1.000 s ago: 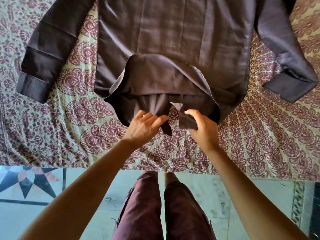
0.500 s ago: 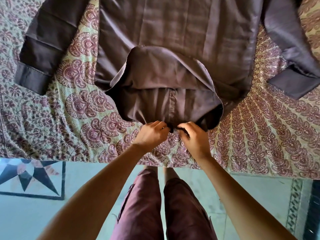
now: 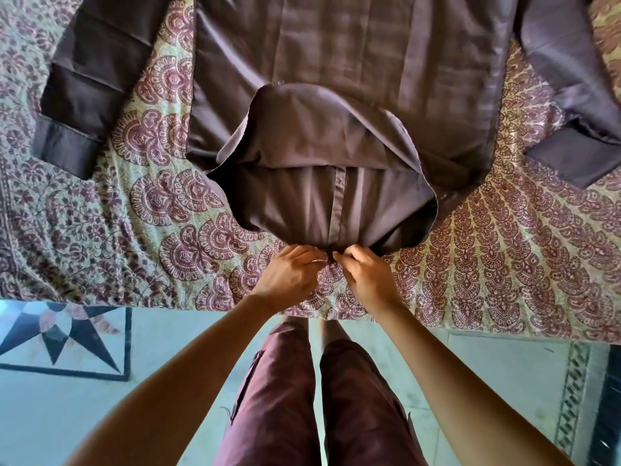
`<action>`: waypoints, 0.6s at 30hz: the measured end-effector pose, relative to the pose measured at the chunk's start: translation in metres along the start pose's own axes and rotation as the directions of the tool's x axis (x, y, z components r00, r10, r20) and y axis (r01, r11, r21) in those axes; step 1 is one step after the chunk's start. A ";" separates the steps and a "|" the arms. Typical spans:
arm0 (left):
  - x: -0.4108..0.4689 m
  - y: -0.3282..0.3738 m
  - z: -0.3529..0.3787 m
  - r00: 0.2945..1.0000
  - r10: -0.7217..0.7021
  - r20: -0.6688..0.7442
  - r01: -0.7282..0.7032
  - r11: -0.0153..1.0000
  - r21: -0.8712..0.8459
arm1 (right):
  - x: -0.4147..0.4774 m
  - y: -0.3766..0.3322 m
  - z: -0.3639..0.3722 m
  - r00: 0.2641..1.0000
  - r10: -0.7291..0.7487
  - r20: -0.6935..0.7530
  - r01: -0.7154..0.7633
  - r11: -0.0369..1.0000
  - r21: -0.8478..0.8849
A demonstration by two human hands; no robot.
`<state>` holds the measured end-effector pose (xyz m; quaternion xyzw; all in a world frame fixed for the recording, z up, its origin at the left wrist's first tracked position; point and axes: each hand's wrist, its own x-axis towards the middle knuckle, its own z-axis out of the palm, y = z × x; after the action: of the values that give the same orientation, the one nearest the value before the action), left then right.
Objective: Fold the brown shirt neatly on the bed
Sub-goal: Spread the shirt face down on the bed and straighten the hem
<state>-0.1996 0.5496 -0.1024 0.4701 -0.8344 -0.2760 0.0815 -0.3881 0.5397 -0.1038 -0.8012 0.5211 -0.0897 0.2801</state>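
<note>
The brown shirt (image 3: 353, 62) lies spread on the bed, back side up, sleeves out to both sides. Its back hem is flipped up, so the inner front panels and button placket (image 3: 337, 203) show. My left hand (image 3: 289, 274) and my right hand (image 3: 366, 277) sit side by side at the shirt's near hem, each pinching the cloth at the bottom end of the placket. The left cuff (image 3: 64, 149) and right cuff (image 3: 574, 159) rest flat on the bedspread.
A patterned maroon and cream bedspread (image 3: 151, 203) covers the bed; its near edge runs just below my hands. Beneath lies a pale tiled floor with a dark star motif (image 3: 64, 338) at left. My legs in maroon shorts (image 3: 312, 398) stand against the bed.
Both hands have drawn the front hem toward me and come together at the placket's lower end. The front panels now lie stretched flatter, and the placket shows straight.
</note>
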 end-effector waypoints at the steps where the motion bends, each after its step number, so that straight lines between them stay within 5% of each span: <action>1: -0.001 -0.001 -0.001 1.000 0.010 0.017 -0.010 1.000 -0.008 | -0.001 -0.001 0.000 1.000 -0.006 0.014 0.006 1.000 -0.008; 8: -0.002 -0.015 -0.011 0.994 -0.099 -0.051 0.104 0.990 0.095 | 0.007 0.007 -0.014 0.993 -0.112 0.036 0.114 0.992 -0.055; 10: -0.002 -0.018 -0.017 0.991 -0.085 -0.105 0.095 0.991 0.090 | 0.007 0.013 -0.023 0.980 0.062 -0.188 -0.076 0.995 -0.070; 12: 0.001 -0.023 -0.027 0.940 -0.202 -0.276 0.226 0.972 0.058 | 0.007 0.021 -0.033 0.813 0.381 -0.441 -0.413 0.910 0.026; 13: 0.003 -0.026 -0.033 0.857 -0.343 -0.385 0.378 0.926 0.016 | 0.009 0.024 -0.038 0.689 0.531 -0.493 -0.559 0.823 0.104; 15: 0.009 -0.033 -0.047 0.528 -0.669 -0.523 0.690 0.697 -0.195 | 0.012 0.032 -0.045 0.508 0.730 -0.457 -0.735 0.644 0.213; 17: 0.015 -0.042 -0.058 0.211 -0.842 -0.497 0.801 0.440 -0.406 | 0.018 0.039 -0.052 0.470 0.774 -0.425 -0.765 0.597 0.241; 18: 0.018 -0.047 -0.062 0.143 -0.865 -0.481 0.808 0.383 -0.449 | 0.021 0.042 -0.056 0.472 0.769 -0.431 -0.757 0.604 0.249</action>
<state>-0.1499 0.4918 -0.0783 0.9100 -0.3295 -0.1237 0.2190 -0.4361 0.4885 -0.0832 -0.4293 0.8744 -0.1646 0.1552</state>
